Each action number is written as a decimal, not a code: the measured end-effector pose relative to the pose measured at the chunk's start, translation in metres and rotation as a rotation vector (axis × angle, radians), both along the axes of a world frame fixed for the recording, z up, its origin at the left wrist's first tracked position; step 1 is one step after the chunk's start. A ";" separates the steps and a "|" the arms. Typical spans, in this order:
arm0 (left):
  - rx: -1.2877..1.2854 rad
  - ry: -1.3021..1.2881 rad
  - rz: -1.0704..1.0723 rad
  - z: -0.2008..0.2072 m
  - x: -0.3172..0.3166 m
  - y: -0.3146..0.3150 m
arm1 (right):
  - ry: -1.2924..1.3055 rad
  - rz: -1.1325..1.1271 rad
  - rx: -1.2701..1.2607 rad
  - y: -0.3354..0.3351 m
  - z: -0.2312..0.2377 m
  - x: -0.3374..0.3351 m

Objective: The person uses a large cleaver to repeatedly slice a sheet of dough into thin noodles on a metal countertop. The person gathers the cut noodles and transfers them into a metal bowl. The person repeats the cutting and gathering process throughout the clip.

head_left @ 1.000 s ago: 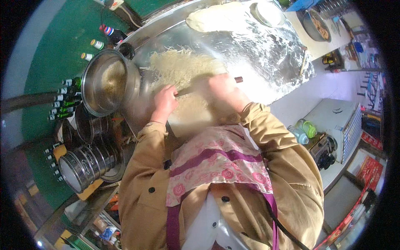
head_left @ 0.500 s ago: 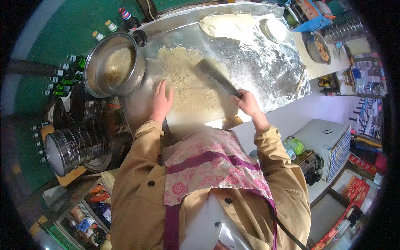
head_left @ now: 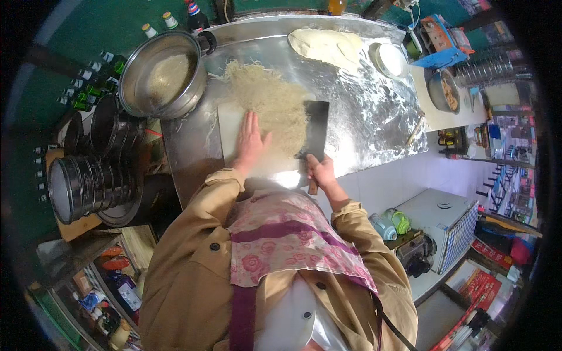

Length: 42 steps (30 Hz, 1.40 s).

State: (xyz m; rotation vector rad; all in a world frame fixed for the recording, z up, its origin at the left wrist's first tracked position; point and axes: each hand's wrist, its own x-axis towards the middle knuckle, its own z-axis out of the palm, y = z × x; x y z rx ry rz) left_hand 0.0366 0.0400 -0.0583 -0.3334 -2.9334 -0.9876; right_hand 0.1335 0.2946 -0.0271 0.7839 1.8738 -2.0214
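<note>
Beige stringy shreds (head_left: 272, 99) beside a broad cleaver (head_left: 317, 124), wooden handle (head_left: 313, 188) in curled right fingers (head_left: 314, 163), left fingers (head_left: 250, 124) straight

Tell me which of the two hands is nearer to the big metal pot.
Left. The left hand lies palm-down to the right of the metal pot, nearer the picture's lower edge; the right hand, gripping the cleaver, is much farther right and lower.

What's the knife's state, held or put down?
Held: the knife has its brown handle gripped in the right hand, its blade at the right edge of the pale shreds.
</note>
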 end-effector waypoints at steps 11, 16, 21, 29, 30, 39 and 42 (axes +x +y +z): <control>0.327 -0.006 0.032 0.027 0.012 -0.036 | 0.316 0.504 0.874 -0.053 0.072 -0.044; 0.193 0.220 0.047 0.059 -0.008 -0.076 | 0.437 0.830 0.976 -0.041 0.128 -0.071; -0.050 0.309 -0.130 0.114 -0.041 -0.073 | 0.506 1.114 1.163 -0.022 0.122 -0.101; -0.336 0.058 -0.380 0.048 -0.092 -0.063 | 0.405 1.079 1.258 -0.032 0.115 -0.129; -0.350 0.054 -0.392 0.045 -0.094 -0.062 | 0.397 1.093 1.255 -0.031 0.113 -0.132; -0.389 0.147 -0.400 0.053 -0.086 -0.046 | 0.473 0.963 1.186 -0.014 0.079 -0.137; -0.369 0.123 -0.415 0.073 -0.091 -0.053 | 0.411 1.060 1.230 -0.020 0.113 -0.153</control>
